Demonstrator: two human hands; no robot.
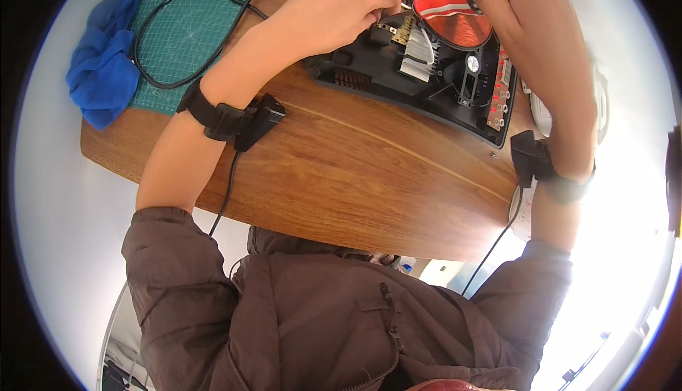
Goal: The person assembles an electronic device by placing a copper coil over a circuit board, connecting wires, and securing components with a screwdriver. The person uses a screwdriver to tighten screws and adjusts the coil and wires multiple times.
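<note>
A black induction cooker base [398, 92] lies opened on the wooden table at the top of the view. In it are a round copper coil [462, 32], a circuit board [403, 32] and a silver finned heat sink [418, 60]. My right hand [529, 18] is closed on red-and-white-handled pliers [444, 1], held across the coil. Their dark jaws point left toward the board. Beside the jaw tips, my left hand [344, 11] has its fingers pinched over the board's edge. What those fingers hold, if anything, is hidden.
A green cutting mat [181, 43] with a black cable [145, 75] looped on it lies at the left, next to a blue cloth [106, 57]. Black wrist devices with trailing cords are strapped to both forearms. A small screw [494, 154] lies on the wooden table [341, 170].
</note>
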